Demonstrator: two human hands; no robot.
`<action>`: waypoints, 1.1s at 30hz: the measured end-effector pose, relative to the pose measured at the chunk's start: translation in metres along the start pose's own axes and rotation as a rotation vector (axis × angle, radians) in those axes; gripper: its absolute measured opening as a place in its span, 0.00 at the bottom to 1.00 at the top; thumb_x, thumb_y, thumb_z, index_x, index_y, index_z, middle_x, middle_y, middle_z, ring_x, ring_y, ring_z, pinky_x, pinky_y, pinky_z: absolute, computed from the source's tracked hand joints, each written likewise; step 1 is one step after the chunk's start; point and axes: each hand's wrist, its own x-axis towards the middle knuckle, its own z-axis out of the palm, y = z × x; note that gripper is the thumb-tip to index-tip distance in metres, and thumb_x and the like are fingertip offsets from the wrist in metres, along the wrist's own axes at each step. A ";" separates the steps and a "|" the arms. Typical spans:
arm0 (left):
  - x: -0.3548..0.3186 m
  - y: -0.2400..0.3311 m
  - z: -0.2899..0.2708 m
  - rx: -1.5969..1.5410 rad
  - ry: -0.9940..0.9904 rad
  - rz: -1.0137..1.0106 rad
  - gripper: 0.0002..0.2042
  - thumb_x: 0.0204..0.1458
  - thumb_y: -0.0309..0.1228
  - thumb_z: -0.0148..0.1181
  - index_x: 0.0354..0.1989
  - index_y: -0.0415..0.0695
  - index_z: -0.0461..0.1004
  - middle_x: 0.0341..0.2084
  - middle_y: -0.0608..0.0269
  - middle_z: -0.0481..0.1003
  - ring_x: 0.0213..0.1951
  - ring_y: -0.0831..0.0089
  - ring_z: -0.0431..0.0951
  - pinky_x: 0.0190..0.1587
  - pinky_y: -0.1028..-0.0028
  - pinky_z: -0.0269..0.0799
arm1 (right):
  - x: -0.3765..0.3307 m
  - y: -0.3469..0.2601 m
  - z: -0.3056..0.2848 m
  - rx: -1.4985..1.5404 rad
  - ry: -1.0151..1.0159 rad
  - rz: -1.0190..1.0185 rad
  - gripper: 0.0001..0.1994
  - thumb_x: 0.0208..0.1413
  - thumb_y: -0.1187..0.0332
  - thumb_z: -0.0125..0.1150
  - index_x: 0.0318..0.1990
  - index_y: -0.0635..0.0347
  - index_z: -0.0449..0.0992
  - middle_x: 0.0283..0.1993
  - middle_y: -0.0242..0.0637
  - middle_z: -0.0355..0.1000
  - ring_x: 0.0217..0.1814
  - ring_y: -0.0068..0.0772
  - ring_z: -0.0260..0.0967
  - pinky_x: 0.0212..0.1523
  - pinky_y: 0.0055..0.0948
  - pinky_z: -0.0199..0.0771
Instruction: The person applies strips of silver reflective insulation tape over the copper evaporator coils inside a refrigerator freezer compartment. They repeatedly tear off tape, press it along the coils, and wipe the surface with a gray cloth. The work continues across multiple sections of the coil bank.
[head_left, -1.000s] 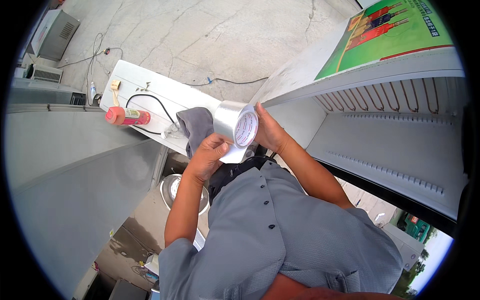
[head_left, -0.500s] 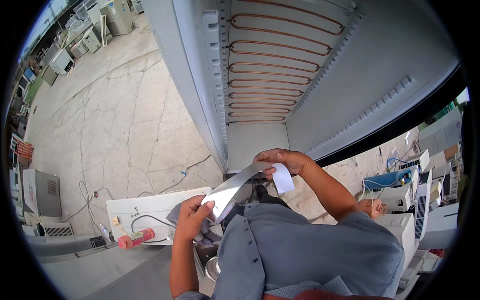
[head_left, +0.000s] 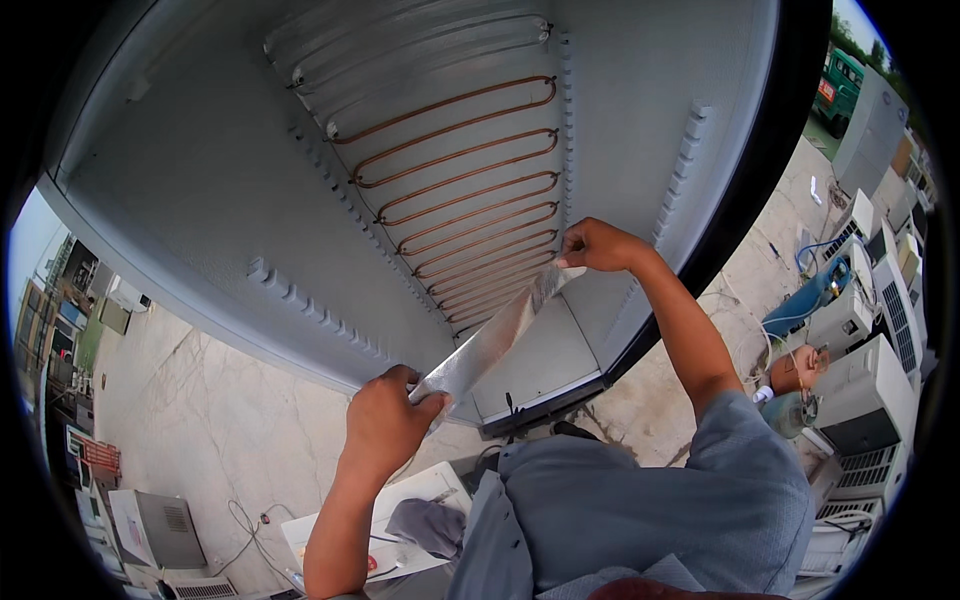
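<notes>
A long strip of shiny aluminium foil tape stretches between my two hands, slanting up to the right. My left hand pinches its lower end between thumb and fingers. At the upper end my right hand grips it with the fingertips. Behind the strip stands an open white cabinet. Copper tubing winds in rows across its back wall. Silvery foil covers the top rows; the lower ones are bare. The strip hangs in front of the wall, partly hiding the lowest rows.
A grey cloth lies on a white panel below my left forearm. At the right stand a blue cylinder and several air-conditioner units. Cables lie on the cracked concrete floor.
Both hands have moved toward the cabinet's inside, wider apart, with the tape pulled longer and straighter. The white backing paper no longer hangs below the right hand. The view has swung left.
</notes>
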 end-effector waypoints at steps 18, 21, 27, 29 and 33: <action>0.252 0.022 -0.057 0.460 0.578 -0.117 0.13 0.54 0.42 0.66 0.38 0.45 0.84 0.36 0.51 0.83 0.39 0.49 0.84 0.41 0.56 0.79 | 0.152 0.020 -0.059 1.378 0.443 -0.131 0.08 0.63 0.64 0.68 0.41 0.57 0.76 0.32 0.24 0.67 0.26 0.16 0.59 0.23 0.19 0.58; 0.269 0.026 -0.068 0.447 0.453 -0.054 0.16 0.52 0.43 0.68 0.41 0.44 0.84 0.38 0.52 0.84 0.40 0.54 0.84 0.42 0.58 0.79 | 0.171 0.023 -0.065 1.556 0.499 -0.150 0.05 0.67 0.66 0.62 0.41 0.56 0.75 0.30 0.24 0.67 0.26 0.17 0.60 0.22 0.19 0.59; 0.270 0.033 -0.094 -0.094 -0.112 -0.113 0.24 0.45 0.39 0.76 0.48 0.36 0.83 0.35 0.57 0.83 0.37 0.69 0.82 0.41 0.66 0.78 | 0.212 0.042 -0.066 1.746 0.626 -0.080 0.05 0.70 0.67 0.56 0.41 0.56 0.75 0.28 0.27 0.70 0.28 0.18 0.67 0.23 0.18 0.63; 0.267 0.029 -0.095 -0.193 -0.191 -0.102 0.23 0.46 0.38 0.76 0.47 0.36 0.82 0.34 0.59 0.83 0.34 0.72 0.81 0.39 0.70 0.77 | 0.220 0.049 -0.071 1.890 0.645 -0.140 0.05 0.71 0.67 0.56 0.41 0.56 0.75 0.27 0.27 0.71 0.28 0.18 0.69 0.23 0.18 0.64; 0.265 0.002 -0.091 -0.226 -0.144 -0.114 0.17 0.49 0.37 0.72 0.41 0.37 0.83 0.30 0.61 0.83 0.27 0.74 0.80 0.32 0.70 0.75 | 0.228 0.045 -0.068 2.098 0.573 -0.292 0.06 0.71 0.66 0.57 0.41 0.55 0.75 0.30 0.25 0.72 0.27 0.17 0.70 0.24 0.18 0.64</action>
